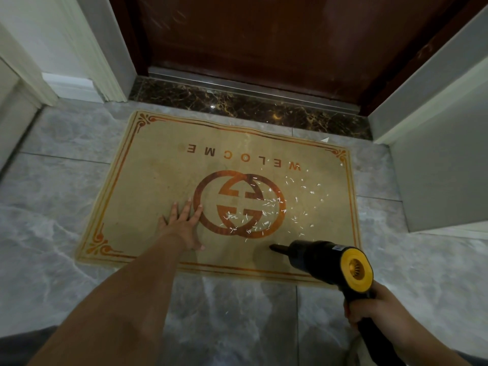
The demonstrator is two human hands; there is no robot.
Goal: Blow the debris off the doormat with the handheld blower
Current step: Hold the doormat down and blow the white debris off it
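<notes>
A tan doormat with an orange border, the word WELCOME and two linked rings lies on the grey tile floor before a door. Small white paper scraps are scattered over the rings and the mat's right half; a few lie on the dark threshold. My left hand rests flat on the mat left of the rings, fingers spread. My right hand grips the handle of a black handheld blower with a yellow rear ring. Its thin nozzle points left, low over the mat's near edge, just below the scraps.
A dark brown door stands shut behind a dark marble threshold. White door frames and walls close in at left and right. Grey marble tiles surround the mat. A white paper piece lies past the mat's far right corner.
</notes>
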